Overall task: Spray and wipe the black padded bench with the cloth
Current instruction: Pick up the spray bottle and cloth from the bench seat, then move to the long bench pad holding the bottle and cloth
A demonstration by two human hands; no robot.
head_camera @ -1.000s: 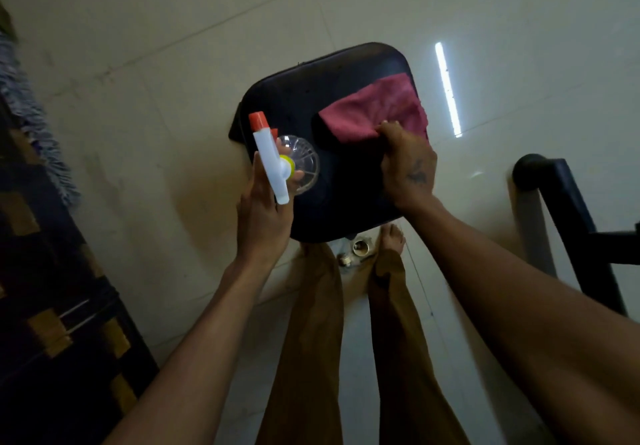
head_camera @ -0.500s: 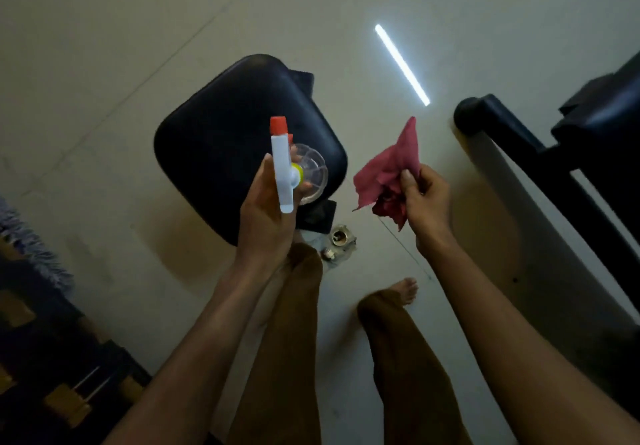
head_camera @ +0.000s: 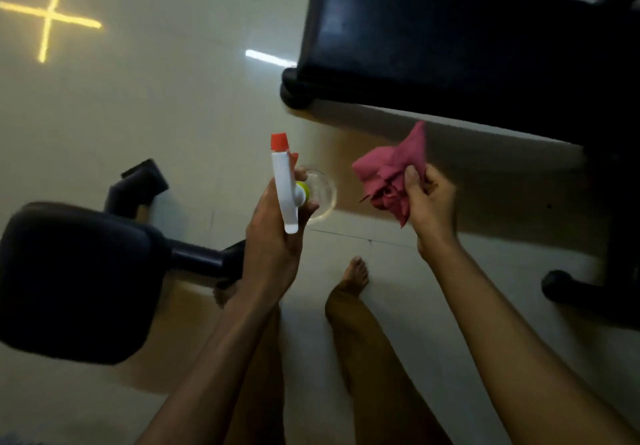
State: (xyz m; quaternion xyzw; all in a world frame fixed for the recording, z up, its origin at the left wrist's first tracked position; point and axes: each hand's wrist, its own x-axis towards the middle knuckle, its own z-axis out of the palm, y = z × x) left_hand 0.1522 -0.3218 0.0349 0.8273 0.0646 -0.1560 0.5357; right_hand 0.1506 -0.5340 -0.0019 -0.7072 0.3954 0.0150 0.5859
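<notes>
A long black padded bench point(head_camera: 450, 46) fills the upper right, raised on a dark frame. My left hand point(head_camera: 273, 236) grips a clear spray bottle point(head_camera: 289, 188) with a white head and orange nozzle, held upright over the floor. To its right my right hand point(head_camera: 427, 202) holds a bunched red cloth point(head_camera: 391, 174) in the air, below the bench's near edge and apart from it. A smaller black padded seat point(head_camera: 69, 281) sits at the lower left on a dark post.
Pale tiled floor point(head_camera: 173, 115) lies between the two pads, with a yellow cross-shaped light reflection point(head_camera: 48, 18) at the upper left. A black frame foot point(head_camera: 568, 288) rests on the floor at the right. My bare feet and brown trousers point(head_camera: 374, 358) are below the hands.
My view has swung right: the small seat slid to the lower left and the long bench came into view. The cloth, lifted off the seat a second ago, stays bunched in my right hand.
</notes>
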